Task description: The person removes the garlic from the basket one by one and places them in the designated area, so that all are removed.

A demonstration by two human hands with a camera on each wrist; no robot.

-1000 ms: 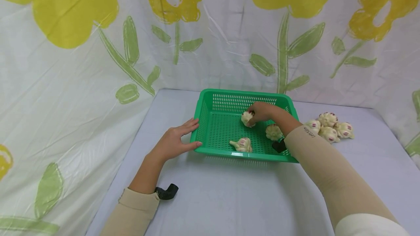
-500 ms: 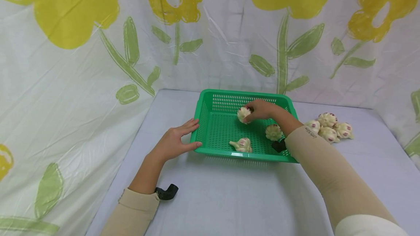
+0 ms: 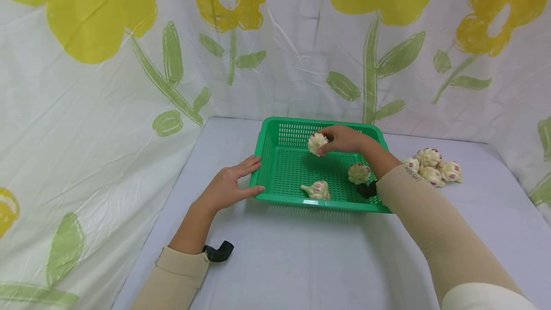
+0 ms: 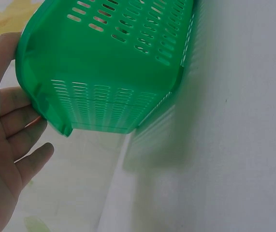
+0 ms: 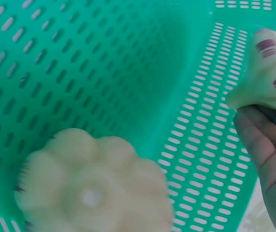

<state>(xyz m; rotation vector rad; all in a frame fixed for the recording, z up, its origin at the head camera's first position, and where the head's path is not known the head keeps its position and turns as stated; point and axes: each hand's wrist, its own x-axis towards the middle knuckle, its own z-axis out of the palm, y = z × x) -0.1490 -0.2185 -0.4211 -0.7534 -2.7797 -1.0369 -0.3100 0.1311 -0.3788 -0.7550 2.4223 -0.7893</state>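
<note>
In the head view my right hand [image 3: 344, 138] grips a cream garlic bulb [image 3: 317, 144] with purple streaks, over the back part of a green perforated basket [image 3: 323, 204]. The right wrist view shows the held garlic bulb [image 5: 268, 72] with fingers beneath it, its pointed stem toward the basket. Two more garlic bulbs lie inside: one at the front [image 3: 319, 190], another [image 3: 358, 173] nearer the right side, large in the right wrist view. My left hand [image 3: 224, 186] touches the basket's left rim, its fingers extended and thumb at the front corner.
Several garlic bulbs [image 3: 430, 167] are clustered on the pale tablecloth [image 3: 275, 257] to the right of the basket, partly behind my right sleeve. A flower-printed curtain [image 3: 292, 71] closes off the back and left side. A black wrist device [image 3: 219, 251] projects from my left cuff.
My right hand has carried the held garlic bulb up toward the basket's back and slightly left. The left hand and the other bulbs have stayed put.
</note>
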